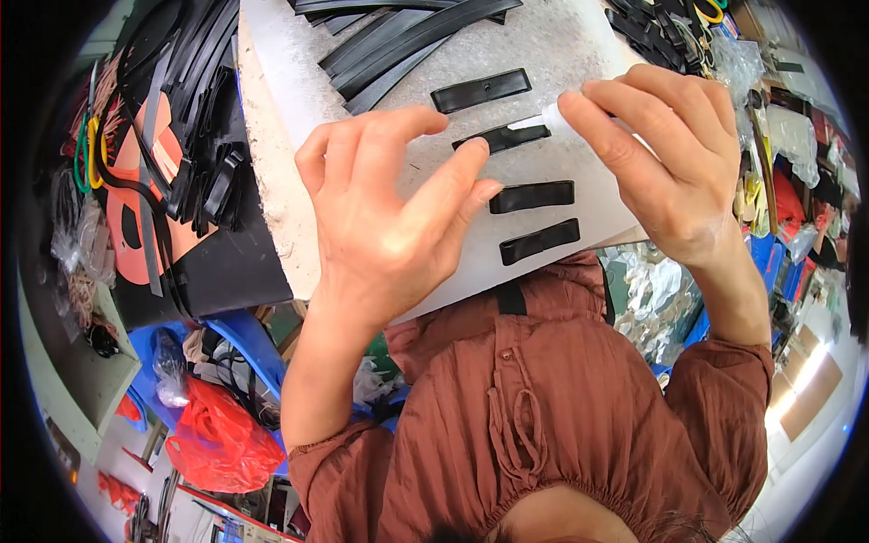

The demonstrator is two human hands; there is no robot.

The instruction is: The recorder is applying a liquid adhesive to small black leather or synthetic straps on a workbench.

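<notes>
Several folded black strips lie in a column on a pale board (407,154). My right hand (665,149) grips a small white nozzle bottle (554,118), mostly hidden by the fingers. Its thin tip points left onto a folded black strip (525,137), second from the top. At that strip's left end rests my left hand (389,204), thumb on or just over it, index finger raised apart. Above is another folded strip (480,90). Below are a third folded strip (534,196) and a fourth (540,242), close to the board's near edge.
Long flat black strips (389,50) are piled at the board's far side. More black strips (195,81) hang over the dark surface at left, beside scissors with yellow handles (93,154) and an orange sheet (127,217). A red plastic bag (222,439) sits lower left.
</notes>
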